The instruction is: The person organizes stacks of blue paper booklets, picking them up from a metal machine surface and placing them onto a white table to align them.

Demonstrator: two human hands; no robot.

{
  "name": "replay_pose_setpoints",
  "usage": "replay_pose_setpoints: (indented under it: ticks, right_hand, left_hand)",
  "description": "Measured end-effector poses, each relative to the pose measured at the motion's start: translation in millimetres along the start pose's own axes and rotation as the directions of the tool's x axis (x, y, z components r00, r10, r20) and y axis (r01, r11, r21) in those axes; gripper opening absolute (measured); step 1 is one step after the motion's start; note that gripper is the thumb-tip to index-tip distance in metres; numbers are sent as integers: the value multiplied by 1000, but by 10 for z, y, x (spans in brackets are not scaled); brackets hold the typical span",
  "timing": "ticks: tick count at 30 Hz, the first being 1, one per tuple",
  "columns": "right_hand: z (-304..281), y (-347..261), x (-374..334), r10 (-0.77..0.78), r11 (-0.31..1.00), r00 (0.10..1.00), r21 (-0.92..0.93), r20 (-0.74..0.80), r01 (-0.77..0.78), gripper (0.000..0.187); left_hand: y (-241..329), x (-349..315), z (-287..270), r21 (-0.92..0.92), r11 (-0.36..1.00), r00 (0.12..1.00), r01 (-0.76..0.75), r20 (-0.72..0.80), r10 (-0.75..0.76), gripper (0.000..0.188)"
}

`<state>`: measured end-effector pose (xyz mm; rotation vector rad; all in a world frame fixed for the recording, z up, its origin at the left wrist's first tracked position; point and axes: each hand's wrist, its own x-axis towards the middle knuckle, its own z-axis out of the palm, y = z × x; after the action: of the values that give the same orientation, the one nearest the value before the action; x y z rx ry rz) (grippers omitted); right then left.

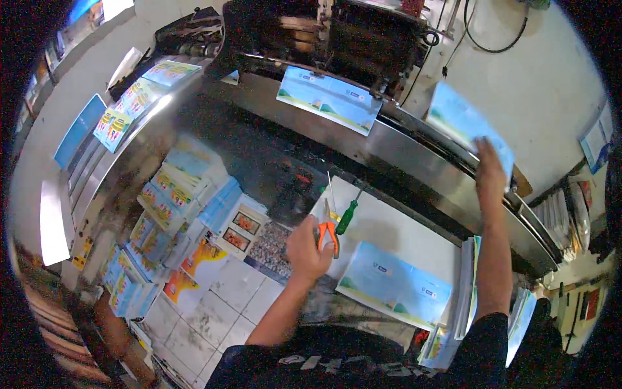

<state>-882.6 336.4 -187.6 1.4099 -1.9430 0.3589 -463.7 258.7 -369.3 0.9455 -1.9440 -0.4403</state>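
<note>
My left hand (308, 249) is closed at the orange handles of a pair of pliers (328, 235), jaws pointing away from me; some fingers are hidden. Just right of it, a green-handled screwdriver (348, 218) lies on the white board (402, 223). At the far right, my raised right hand (490, 167) grips the near edge of a blue printed sheet (463, 117), slightly blurred; whether it is one sheet or more I cannot tell. Another blue printed sheet (395, 285) rests on the board's near side. A similar sheet (329, 98) leans on the metal machine ledge ahead.
Stacks of colourful printed sheets (172, 191) cover the left side, above a tiled floor (217, 318). Further prints line the curved metal rail (152, 117). A long metal bar (414, 146) crosses in front of me. Upright stacked sheets (468, 285) stand beside my right forearm.
</note>
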Motion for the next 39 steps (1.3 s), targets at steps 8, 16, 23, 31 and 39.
replay_pose_setpoints:
  ticks: [8, 16, 23, 31, 39]
  right_hand:
    - [-38, -701, -883, 39, 964, 834, 199, 550, -176, 48]
    - [-1300, -1669, -2275, -319, 944, 585, 306, 745, 125, 69]
    - [-1319, -1261, -1869, -366, 786, 527, 558, 767, -265, 43]
    - [-452, -699, -1051, -150, 971, 517, 224, 843, -84, 31]
    - [-560, -333, -506, -50, 951, 609, 224, 791, -214, 31]
  left_hand:
    - [-41, -6, -11, 58, 998, 998, 13, -68, -9, 71]
    - [-40, -16, 74, 9, 999, 996, -33, -84, 34, 66]
    - [266, -286, -86, -84, 968, 962, -235, -163, 219, 62]
    - [849, -832, 144, -113, 895, 752, -431, 504, 425, 51]
    - [740, -857, 162, -118, 916, 733, -384, 564, 380, 56]
